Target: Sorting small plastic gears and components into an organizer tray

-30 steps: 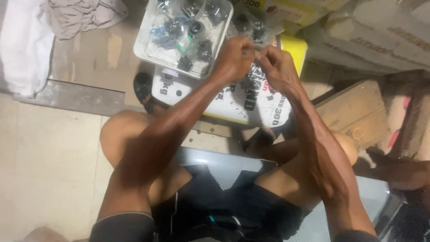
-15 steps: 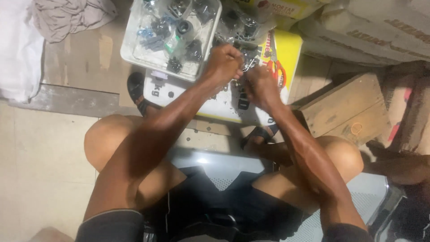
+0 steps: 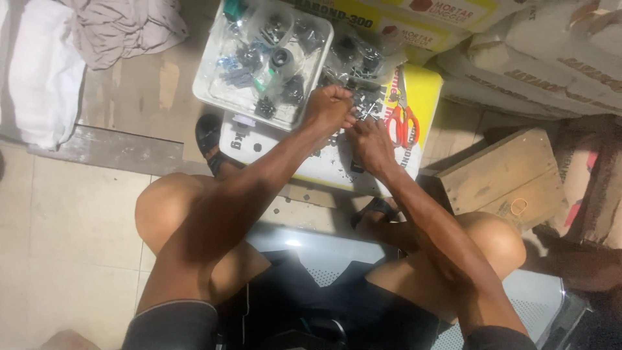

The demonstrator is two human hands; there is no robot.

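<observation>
Head view shows both hands meeting at upper centre of the frame over a white and yellow sack (image 3: 324, 170). Left hand (image 3: 328, 109) is curled into a fist, its fingers closed on a small metal part (image 3: 363, 111); right hand (image 3: 370, 142) pinches at the same part, fingers together. A clear tray (image 3: 206, 91) of small hardware sits just left of the fist, touching the sack's top edge. Red-handled scissors (image 3: 404, 123) lie just right of the hands. A wooden box (image 3: 505, 181) crowds the right side; bare floor (image 3: 65, 227) lies open at lower left.

Head cam, steep down, prob. close.
</observation>
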